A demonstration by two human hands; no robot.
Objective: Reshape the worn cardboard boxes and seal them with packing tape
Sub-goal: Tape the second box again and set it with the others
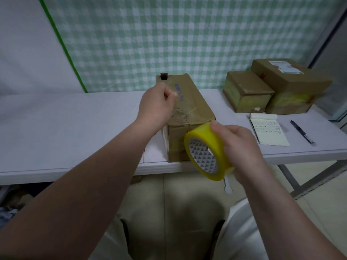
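Hands at work on one cardboard box (189, 102), which stands at the near edge of the table (75, 128). My left hand (155, 106) pinches a clear strip of tape (180, 113) over the box top; my right hand (242, 147) grips the yellow tape roll (206, 152) in front of the box.

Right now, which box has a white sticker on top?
The big box at the far right; the small box beside it and the middle box show none.

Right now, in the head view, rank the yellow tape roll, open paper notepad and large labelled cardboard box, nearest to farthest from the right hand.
1. Yellow tape roll: gripped in the right hand.
2. Open paper notepad: lying just to its right.
3. Large labelled cardboard box: far back right.
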